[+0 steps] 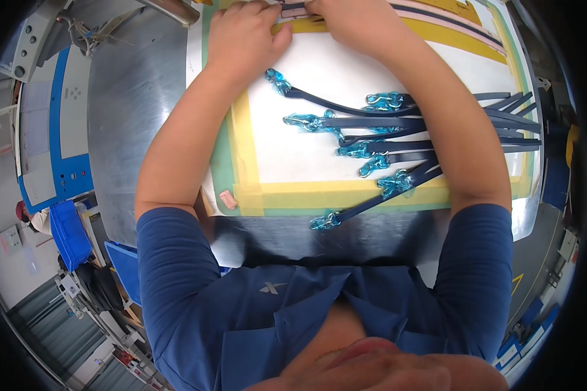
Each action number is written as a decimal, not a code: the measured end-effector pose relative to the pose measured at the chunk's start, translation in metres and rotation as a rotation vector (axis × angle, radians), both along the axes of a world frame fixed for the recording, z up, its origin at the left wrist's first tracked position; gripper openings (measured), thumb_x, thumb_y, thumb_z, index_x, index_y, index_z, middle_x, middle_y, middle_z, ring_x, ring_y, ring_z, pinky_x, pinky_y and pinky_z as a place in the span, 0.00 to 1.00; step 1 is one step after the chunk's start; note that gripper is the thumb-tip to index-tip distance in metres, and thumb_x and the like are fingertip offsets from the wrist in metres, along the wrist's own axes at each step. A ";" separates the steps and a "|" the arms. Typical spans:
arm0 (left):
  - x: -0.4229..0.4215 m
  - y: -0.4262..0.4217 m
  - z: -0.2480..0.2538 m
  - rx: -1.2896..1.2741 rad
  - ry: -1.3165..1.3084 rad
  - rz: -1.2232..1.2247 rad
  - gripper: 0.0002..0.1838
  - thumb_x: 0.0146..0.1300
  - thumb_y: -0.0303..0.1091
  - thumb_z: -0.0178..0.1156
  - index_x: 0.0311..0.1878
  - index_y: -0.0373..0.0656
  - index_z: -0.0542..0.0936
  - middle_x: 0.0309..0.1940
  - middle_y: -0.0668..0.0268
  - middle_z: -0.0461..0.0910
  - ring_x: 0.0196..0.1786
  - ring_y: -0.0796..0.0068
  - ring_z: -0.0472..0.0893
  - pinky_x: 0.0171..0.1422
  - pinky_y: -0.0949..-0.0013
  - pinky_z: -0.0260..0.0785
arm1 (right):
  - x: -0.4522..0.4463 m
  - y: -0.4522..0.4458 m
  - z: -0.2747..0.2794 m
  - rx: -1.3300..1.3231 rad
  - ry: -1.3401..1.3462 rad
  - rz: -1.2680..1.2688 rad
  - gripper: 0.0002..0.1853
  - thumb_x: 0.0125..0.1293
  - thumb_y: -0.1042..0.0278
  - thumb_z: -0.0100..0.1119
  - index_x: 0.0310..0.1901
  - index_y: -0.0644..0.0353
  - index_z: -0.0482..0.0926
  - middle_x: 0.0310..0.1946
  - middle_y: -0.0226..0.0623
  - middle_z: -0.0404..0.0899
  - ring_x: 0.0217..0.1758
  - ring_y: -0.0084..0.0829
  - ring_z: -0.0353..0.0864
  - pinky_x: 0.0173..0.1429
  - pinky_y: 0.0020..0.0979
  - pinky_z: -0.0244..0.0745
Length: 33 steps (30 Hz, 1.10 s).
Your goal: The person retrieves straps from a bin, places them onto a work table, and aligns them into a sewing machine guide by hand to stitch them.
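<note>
At the top edge of the view, my left hand rests on the work board, its thumb apart from its fingers and its fingertips beside the end of a dark strap. My right hand bends over the same strap, its fingers closed on it; the fingertips are partly hidden. Pink and dark strips run along a yellow band to the right. Below my hands lie several navy straps with metal clasps wrapped in blue film, some of them under my right forearm.
Yellow tape and green tape borders the white sheet on the metal table. A small pink block lies at its lower left corner. A metal bar juts in at the top. Left stands a blue-and-white machine panel.
</note>
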State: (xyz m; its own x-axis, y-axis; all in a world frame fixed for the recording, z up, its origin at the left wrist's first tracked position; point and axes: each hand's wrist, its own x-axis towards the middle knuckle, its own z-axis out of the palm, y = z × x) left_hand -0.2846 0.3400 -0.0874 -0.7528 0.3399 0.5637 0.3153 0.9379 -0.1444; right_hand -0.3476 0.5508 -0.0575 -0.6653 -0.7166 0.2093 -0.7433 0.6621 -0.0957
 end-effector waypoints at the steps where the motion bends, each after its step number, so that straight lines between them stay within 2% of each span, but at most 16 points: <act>1: 0.000 -0.001 -0.001 0.000 -0.047 0.015 0.20 0.65 0.47 0.64 0.53 0.46 0.90 0.50 0.62 0.88 0.51 0.57 0.85 0.62 0.55 0.72 | 0.000 0.000 -0.001 -0.002 0.003 -0.001 0.11 0.70 0.69 0.53 0.40 0.59 0.87 0.39 0.47 0.85 0.44 0.49 0.88 0.47 0.48 0.82; 12: -0.005 -0.005 -0.005 0.075 -0.158 0.015 0.24 0.65 0.50 0.65 0.54 0.42 0.89 0.55 0.58 0.86 0.54 0.55 0.85 0.61 0.53 0.74 | 0.002 -0.003 0.004 0.055 -0.002 -0.021 0.12 0.71 0.68 0.53 0.42 0.59 0.87 0.39 0.46 0.84 0.45 0.48 0.88 0.48 0.47 0.83; 15: -0.002 0.000 0.003 0.056 -0.119 0.016 0.23 0.64 0.50 0.64 0.53 0.43 0.89 0.53 0.59 0.86 0.53 0.55 0.85 0.61 0.53 0.74 | 0.001 -0.003 0.004 0.089 0.009 -0.006 0.12 0.71 0.68 0.53 0.43 0.59 0.87 0.40 0.46 0.84 0.45 0.48 0.88 0.48 0.47 0.83; 17: 0.003 0.007 0.015 0.138 -0.256 0.069 0.19 0.61 0.41 0.61 0.46 0.36 0.87 0.48 0.50 0.84 0.52 0.48 0.83 0.60 0.51 0.75 | 0.002 -0.006 0.002 0.100 -0.023 -0.058 0.12 0.71 0.68 0.53 0.43 0.59 0.87 0.41 0.45 0.84 0.45 0.48 0.88 0.48 0.47 0.83; 20: 0.002 0.010 0.021 0.135 -0.352 0.118 0.20 0.61 0.43 0.62 0.46 0.36 0.87 0.47 0.50 0.85 0.51 0.48 0.83 0.59 0.51 0.76 | 0.004 -0.003 0.000 0.091 0.025 -0.035 0.12 0.70 0.69 0.52 0.44 0.58 0.87 0.43 0.45 0.84 0.45 0.47 0.88 0.48 0.47 0.83; 30: 0.003 0.007 0.016 0.156 -0.287 0.099 0.20 0.63 0.45 0.59 0.45 0.38 0.87 0.45 0.51 0.84 0.52 0.50 0.82 0.59 0.49 0.74 | 0.010 -0.010 0.005 0.109 -0.009 -0.089 0.13 0.70 0.70 0.52 0.46 0.57 0.88 0.42 0.44 0.84 0.45 0.46 0.88 0.48 0.46 0.83; 33: 0.002 0.010 0.019 0.143 -0.350 0.131 0.19 0.63 0.45 0.59 0.44 0.38 0.87 0.43 0.52 0.83 0.51 0.50 0.82 0.58 0.49 0.74 | 0.012 -0.006 0.009 0.102 0.030 -0.057 0.13 0.70 0.70 0.51 0.45 0.58 0.87 0.41 0.43 0.84 0.44 0.46 0.88 0.48 0.46 0.83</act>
